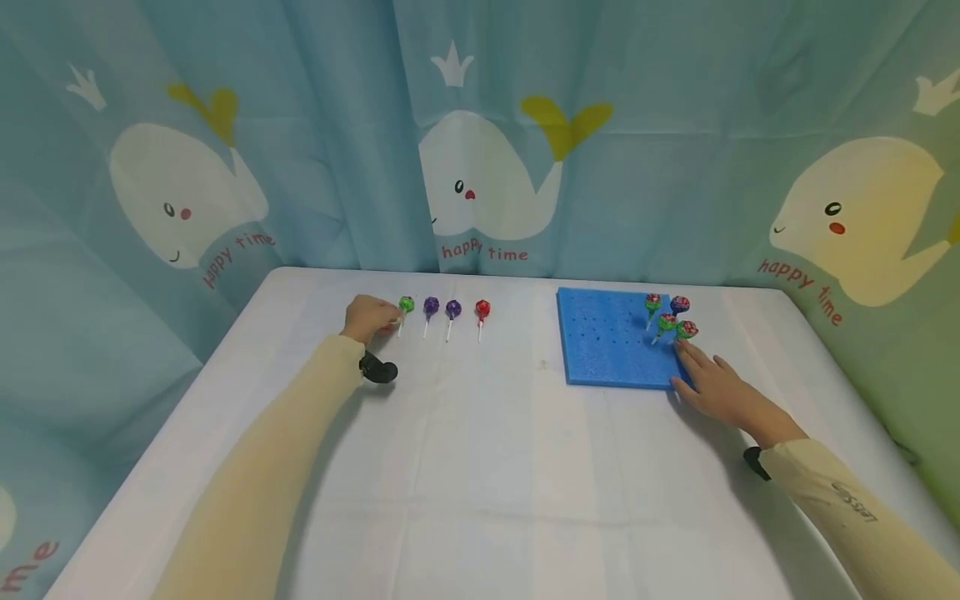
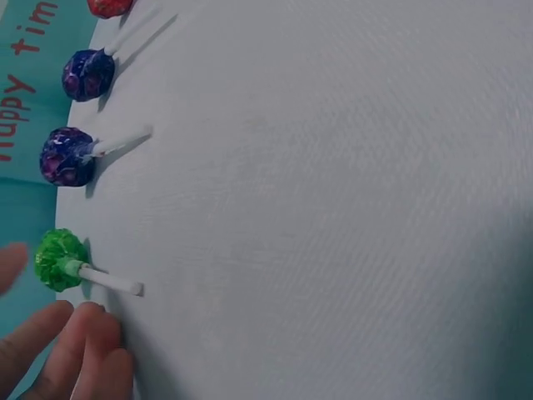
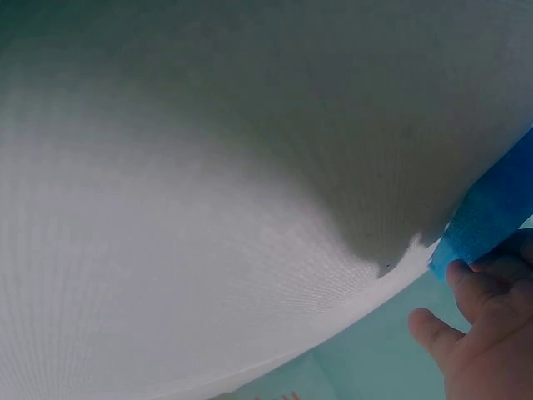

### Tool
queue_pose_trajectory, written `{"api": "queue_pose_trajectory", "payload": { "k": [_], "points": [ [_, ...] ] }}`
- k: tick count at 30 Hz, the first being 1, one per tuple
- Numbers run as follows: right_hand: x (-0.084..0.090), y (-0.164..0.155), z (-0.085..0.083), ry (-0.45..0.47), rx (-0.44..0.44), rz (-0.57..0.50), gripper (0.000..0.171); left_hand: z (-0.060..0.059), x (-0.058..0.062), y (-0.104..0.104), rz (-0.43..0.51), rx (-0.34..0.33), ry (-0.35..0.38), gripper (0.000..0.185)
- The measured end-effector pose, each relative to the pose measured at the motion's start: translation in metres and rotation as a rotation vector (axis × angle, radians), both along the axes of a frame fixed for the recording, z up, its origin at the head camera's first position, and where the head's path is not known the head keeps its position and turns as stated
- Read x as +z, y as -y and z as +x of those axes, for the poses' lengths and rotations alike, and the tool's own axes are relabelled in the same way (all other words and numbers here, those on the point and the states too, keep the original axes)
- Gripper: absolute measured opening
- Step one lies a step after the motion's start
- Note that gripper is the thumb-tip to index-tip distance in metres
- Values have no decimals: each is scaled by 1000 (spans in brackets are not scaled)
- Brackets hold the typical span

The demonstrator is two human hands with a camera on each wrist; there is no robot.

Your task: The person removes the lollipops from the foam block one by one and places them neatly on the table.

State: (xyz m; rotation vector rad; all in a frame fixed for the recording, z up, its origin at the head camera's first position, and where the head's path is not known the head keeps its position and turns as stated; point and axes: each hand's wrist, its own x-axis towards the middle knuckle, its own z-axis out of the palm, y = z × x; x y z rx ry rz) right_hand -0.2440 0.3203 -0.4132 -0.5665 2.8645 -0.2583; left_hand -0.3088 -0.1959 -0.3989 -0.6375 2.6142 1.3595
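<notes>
The curtain (image 1: 660, 200) reads "happy time" (sleeve (image 1: 847, 500) lettering unclear).

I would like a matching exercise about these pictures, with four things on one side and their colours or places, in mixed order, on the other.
Things:
1. left hand
2. right hand
3. board
4. red lollipop

Colours or places:
A. blue, with four lollipops on it
B. at the right end of the row, seen from the head
C. beside the green lollipop
D. at the board's edge

Right pairs: 1-C, 2-D, 3-A, 4-B
</notes>
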Motion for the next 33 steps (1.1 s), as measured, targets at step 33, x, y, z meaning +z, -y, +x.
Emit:
{"api": "queue_pose_trajectory", "payload": {
  "k": [33],
  "points": [
    [-2, 1, 0, -25, -6, 17, 65, -5, 11, -119, 34, -359, -522, 39]
  ]
}}
